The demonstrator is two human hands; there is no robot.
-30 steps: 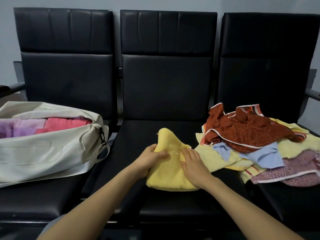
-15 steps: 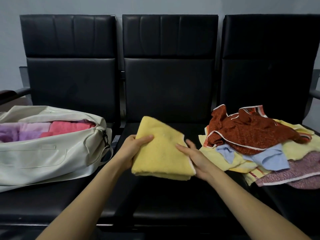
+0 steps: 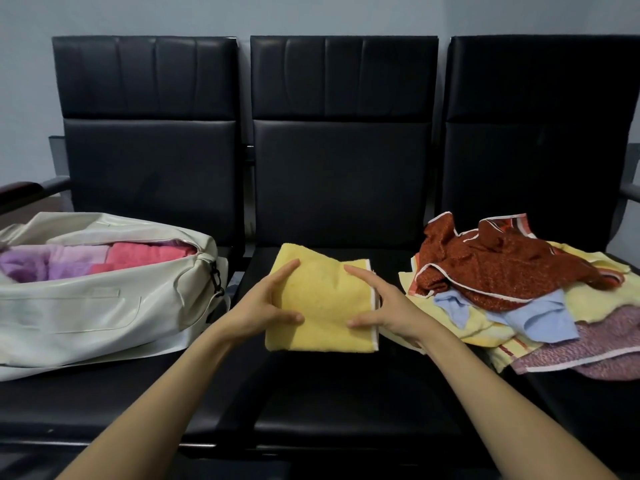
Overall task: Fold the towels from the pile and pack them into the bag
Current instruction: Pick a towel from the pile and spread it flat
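yellow towel [image 3: 322, 299] now lies flat; left hand [image 3: 263, 306], right hand [image 3: 388, 308] rest straight-fingered on it.

Three black padded chairs stand in a row against a pale grey-blue wall [image 3: 311, 12]. The middle chair [image 3: 343, 181] has stitched vertical panels across the top of its backrest. A matching left chair [image 3: 149, 168] and right chair [image 3: 540, 161] flank it. Farther out from the middle chair, a left armrest [image 3: 27, 190] and a right armrest [image 3: 628, 192] end the row.
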